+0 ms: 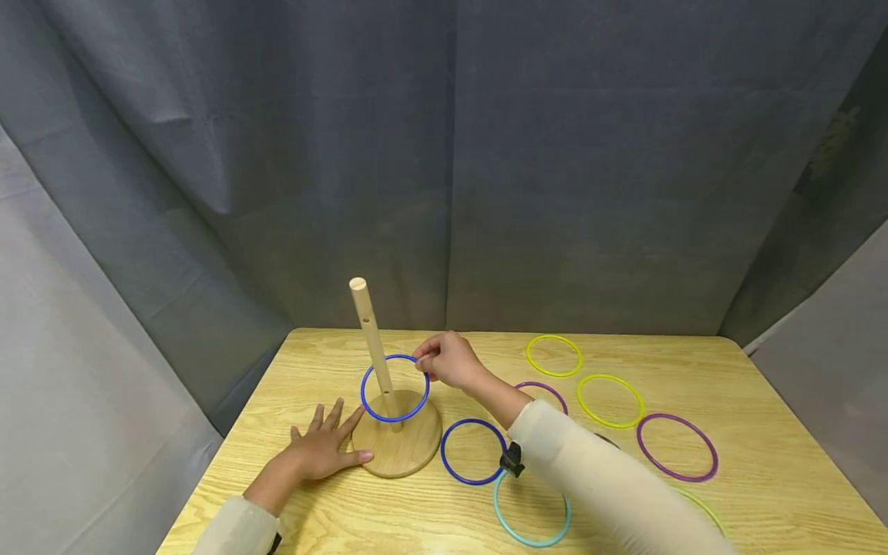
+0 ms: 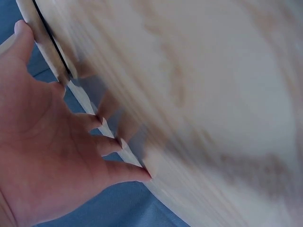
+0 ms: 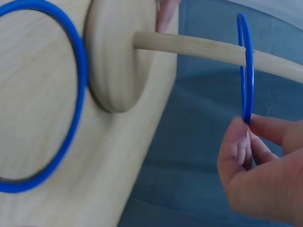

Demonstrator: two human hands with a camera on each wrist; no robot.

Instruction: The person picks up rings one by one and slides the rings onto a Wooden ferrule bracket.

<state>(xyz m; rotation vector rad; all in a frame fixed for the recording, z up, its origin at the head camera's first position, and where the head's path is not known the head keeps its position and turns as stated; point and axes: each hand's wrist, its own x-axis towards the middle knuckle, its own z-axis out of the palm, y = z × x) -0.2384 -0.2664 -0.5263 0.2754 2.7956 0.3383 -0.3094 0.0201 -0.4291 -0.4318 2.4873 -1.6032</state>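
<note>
In the head view a wooden post (image 1: 371,331) rises from a round wooden base (image 1: 409,455) on the table. My right hand (image 1: 451,361) pinches a blue ring (image 1: 395,420) at its rim between thumb and fingertips. That ring is around the post, held above the base; the right wrist view shows the post passing through the ring (image 3: 249,90). My left hand (image 1: 322,447) lies with fingers spread on the table at the base's left side, its thumb at the base's edge. The left wrist view shows the left hand's fingers (image 2: 125,171) against the wood surface.
Right of the base lie a second blue ring (image 1: 444,459), a light blue ring (image 1: 516,537), two yellow rings (image 1: 530,362) and two purple rings (image 1: 676,475). A green ring (image 1: 708,510) and a dark ring (image 1: 607,440) are partly hidden by the right sleeve (image 1: 597,470). Grey curtains (image 1: 590,193) surround the table.
</note>
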